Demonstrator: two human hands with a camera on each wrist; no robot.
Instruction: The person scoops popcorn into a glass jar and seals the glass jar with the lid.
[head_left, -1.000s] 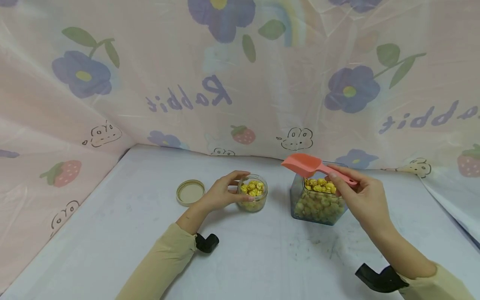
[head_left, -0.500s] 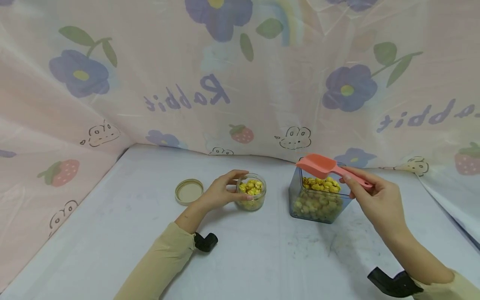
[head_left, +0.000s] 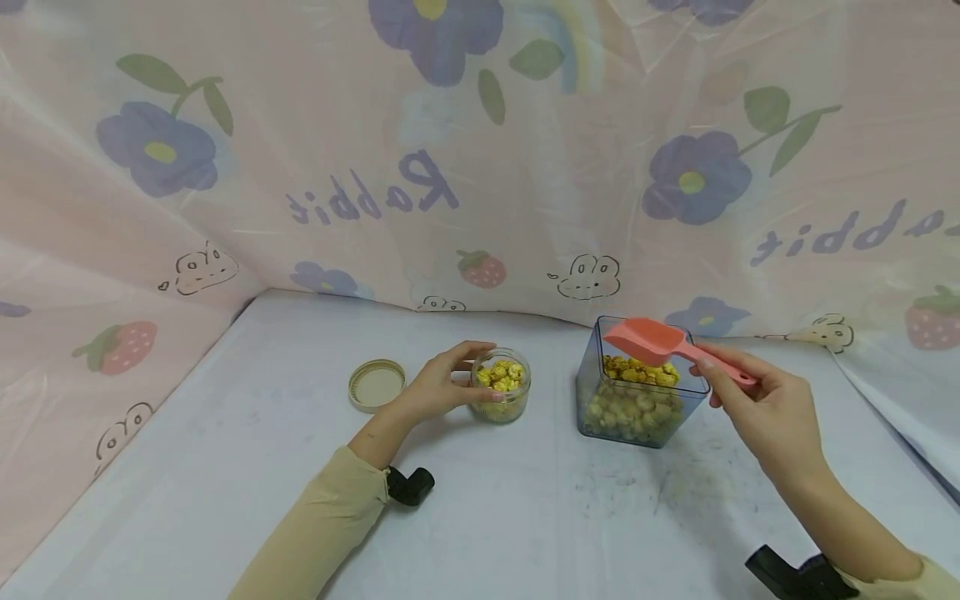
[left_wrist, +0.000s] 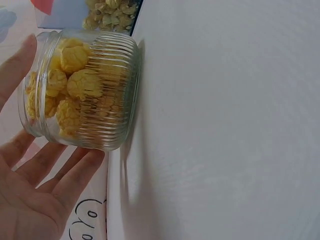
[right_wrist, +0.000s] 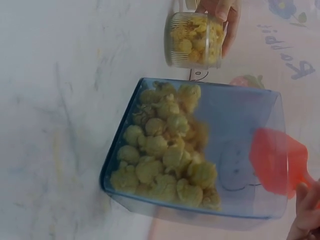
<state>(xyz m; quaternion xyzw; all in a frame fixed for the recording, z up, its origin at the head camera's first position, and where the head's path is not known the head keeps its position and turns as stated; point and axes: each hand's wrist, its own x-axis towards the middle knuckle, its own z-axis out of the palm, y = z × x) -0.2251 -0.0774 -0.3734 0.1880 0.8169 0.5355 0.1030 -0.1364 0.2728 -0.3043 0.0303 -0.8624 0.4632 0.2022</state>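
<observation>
My left hand holds a small glass jar between thumb and fingers. The jar is ribbed low down, stands upright on the table and is filled with yellow popcorn. In my right hand is the handle of a coral-red scoop, pinched by thumb and fingers. The scoop's bowl overlaps the mouth of a clear bluish square container in the head view. Popcorn fills roughly the lower half of that container. Through its wall the red bowl shows near the rim in the right wrist view.
A round jar lid lies on the white table to the left of the jar. Behind the table hangs a pink printed cloth. Dark smudges mark the tabletop in front of the square container.
My right hand has moved to the right with the scoop, then the scoop has dipped lower toward the square container's mouth. My left hand and the jar stay in place.
</observation>
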